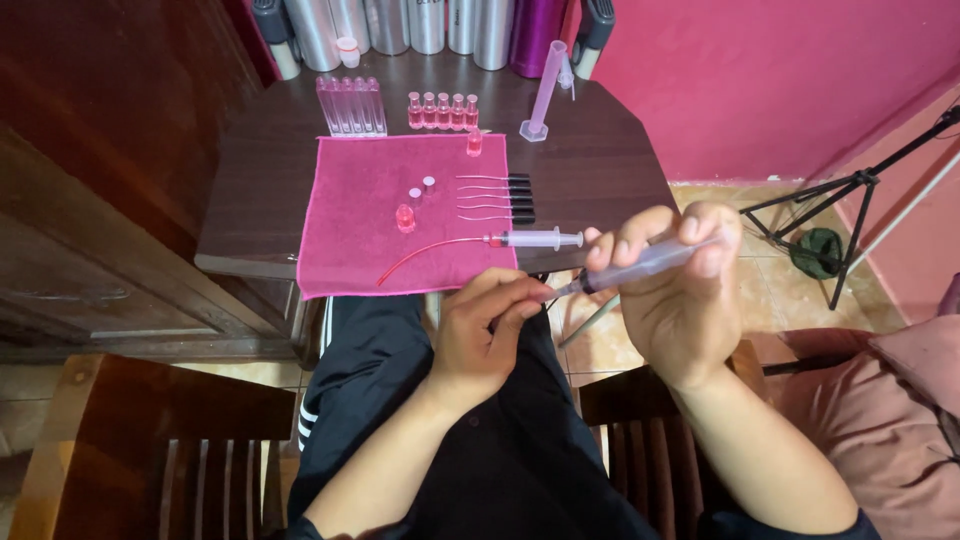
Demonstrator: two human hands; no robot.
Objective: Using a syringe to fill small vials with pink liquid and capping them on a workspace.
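Note:
My right hand (680, 300) grips a clear syringe (645, 264) filled with purplish liquid, held slanted over my lap. My left hand (485, 330) pinches something small at the syringe's tip; what it holds is hidden by the fingers. A second syringe (540, 239) with a long thin red tube (425, 250) lies on the pink towel (350, 255) near the table's front edge. Also on the towel are a small pink vial (404, 217), two small caps (421, 188) and several black-hubbed needles (500, 197).
Behind the towel stand a rack of clear tubes (351, 104), a row of small pink bottles (442, 110), another small bottle (474, 142) and a tall measuring cylinder (545, 92). Metal cans (420, 25) line the back. A tripod (850, 190) stands right, wooden chairs (150, 440) flank me.

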